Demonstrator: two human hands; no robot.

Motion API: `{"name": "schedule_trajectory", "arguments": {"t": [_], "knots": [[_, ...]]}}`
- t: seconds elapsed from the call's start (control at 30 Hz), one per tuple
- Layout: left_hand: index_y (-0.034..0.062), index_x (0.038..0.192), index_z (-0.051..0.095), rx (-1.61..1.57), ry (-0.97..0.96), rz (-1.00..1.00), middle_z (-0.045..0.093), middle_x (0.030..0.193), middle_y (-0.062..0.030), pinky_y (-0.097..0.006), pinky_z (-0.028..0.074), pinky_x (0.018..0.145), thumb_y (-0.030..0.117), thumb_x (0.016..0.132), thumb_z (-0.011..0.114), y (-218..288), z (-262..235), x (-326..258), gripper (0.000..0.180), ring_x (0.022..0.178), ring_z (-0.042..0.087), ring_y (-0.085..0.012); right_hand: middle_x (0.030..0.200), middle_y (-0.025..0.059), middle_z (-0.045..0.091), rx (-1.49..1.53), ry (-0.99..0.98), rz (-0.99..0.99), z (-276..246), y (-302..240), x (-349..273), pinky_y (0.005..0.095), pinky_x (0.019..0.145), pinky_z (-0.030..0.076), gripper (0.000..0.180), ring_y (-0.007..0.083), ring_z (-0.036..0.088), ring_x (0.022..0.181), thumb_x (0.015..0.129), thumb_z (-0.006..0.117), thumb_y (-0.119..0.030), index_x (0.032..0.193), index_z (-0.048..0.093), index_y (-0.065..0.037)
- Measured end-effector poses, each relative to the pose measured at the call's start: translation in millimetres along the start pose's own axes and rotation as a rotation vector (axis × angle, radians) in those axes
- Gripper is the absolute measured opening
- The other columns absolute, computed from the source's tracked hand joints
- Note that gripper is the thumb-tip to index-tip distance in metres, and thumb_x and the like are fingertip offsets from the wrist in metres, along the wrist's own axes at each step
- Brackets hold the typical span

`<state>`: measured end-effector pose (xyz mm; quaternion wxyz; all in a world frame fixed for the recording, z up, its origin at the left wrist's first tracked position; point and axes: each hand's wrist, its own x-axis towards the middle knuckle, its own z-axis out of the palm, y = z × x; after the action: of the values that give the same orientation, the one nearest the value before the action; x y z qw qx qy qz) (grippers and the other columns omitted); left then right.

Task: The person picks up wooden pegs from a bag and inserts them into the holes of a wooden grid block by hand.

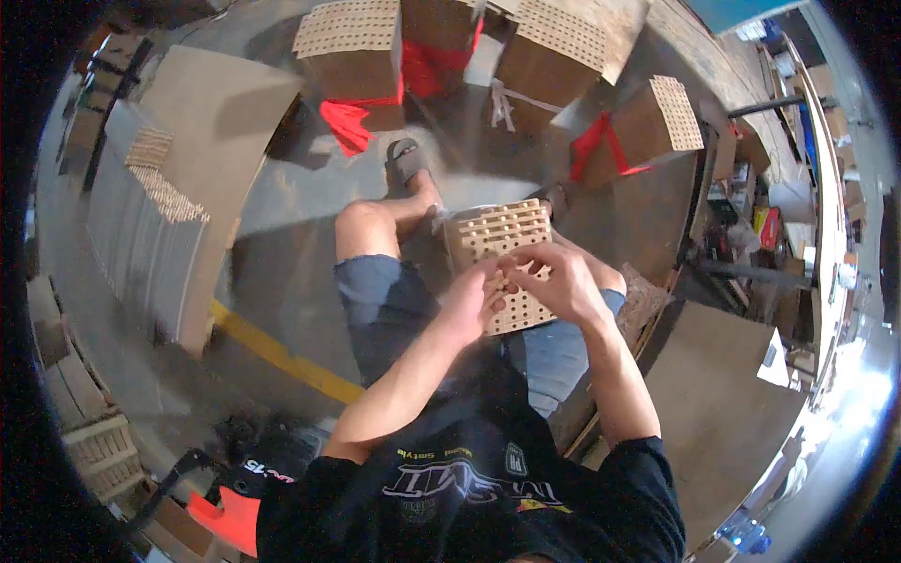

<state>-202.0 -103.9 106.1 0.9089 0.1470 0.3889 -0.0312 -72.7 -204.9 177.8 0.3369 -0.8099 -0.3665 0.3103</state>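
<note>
On the far left I am seeing a long row of flat grey cardboard sheets [141, 244] standing on edge on the floor [282, 206], and these are looking not yet used. Moving toward the middle, I am looking at the lattice block [502, 263], a pale cardboard grid with many square cells, which is resting on the person's lap between the knees. The left hand [469, 305] is curling around the near left edge of this block, fingers partly closed on it and steadying it. The right hand [554, 281] is sitting on the top face, fingers pinched together over the cells; maybe it is pressing a small strip in, but the view is too small to be sure. The block is looking almost full, so I am judging it as near finished. Farther back and to the right, several finished bundles [648, 127] are standing on the floor, tied with red bands [601, 141], so a good part of the work is looking already done.
</note>
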Motion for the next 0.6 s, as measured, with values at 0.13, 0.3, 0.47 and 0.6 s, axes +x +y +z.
{"name": "schedule_trajectory", "arguments": {"t": [0.13, 0.3, 0.47, 0.6], "knots": [[0.0121, 0.116, 0.065, 0.108, -0.032, -0.033, 0.065, 0.106, 0.0015, -0.023, 0.049, 0.069, 0.034, 0.101, 0.052, 4, 4, 2, 0.030, 0.089, 0.060, -0.0081, 0.094, 0.0134, 0.071, -0.013, -0.037, 0.083, 4, -1, -9, 0.0387, 0.082, 0.053, 0.029, 0.0293, 0.067, 0.092, 0.082, 0.075, -0.026, 0.106, 0.073, -0.010], [0.0079, 0.116, 0.064, 0.224, -0.092, 0.111, 0.067, 0.105, 0.0000, -0.024, 0.040, 0.063, 0.033, 0.103, 0.038, -4, 14, -1, 0.038, 0.082, 0.058, -0.0084, 0.097, 0.0157, 0.070, 0.015, -0.037, 0.122, 8, 12, -8, 0.0399, 0.082, 0.053, 0.028, 0.0314, 0.068, 0.090, 0.083, 0.073, -0.025, 0.107, 0.073, -0.010], [0.0082, 0.117, 0.061, 0.198, 0.051, -0.016, 0.067, 0.102, -0.0025, -0.029, 0.044, 0.065, 0.033, 0.105, 0.034, 1, 11, -4, 0.038, 0.080, 0.060, -0.0111, 0.095, 0.0159, 0.072, -0.019, -0.060, 0.092, 11, 10, -7, 0.0391, 0.082, 0.053, 0.025, 0.0307, 0.069, 0.089, 0.083, 0.072, -0.021, 0.105, 0.074, -0.009], [0.0104, 0.116, 0.060, 0.152, 0.025, -0.027, 0.066, 0.099, -0.0016, -0.030, 0.044, 0.065, 0.032, 0.104, 0.036, 3, 6, -4, 0.034, 0.081, 0.060, -0.0113, 0.092, 0.0161, 0.072, 0.059, -0.056, 0.169, 8, 6, -1, 0.0373, 0.079, 0.053, 0.022, 0.0287, 0.069, 0.087, 0.086, 0.070, -0.020, 0.104, 0.073, -0.007]]}}
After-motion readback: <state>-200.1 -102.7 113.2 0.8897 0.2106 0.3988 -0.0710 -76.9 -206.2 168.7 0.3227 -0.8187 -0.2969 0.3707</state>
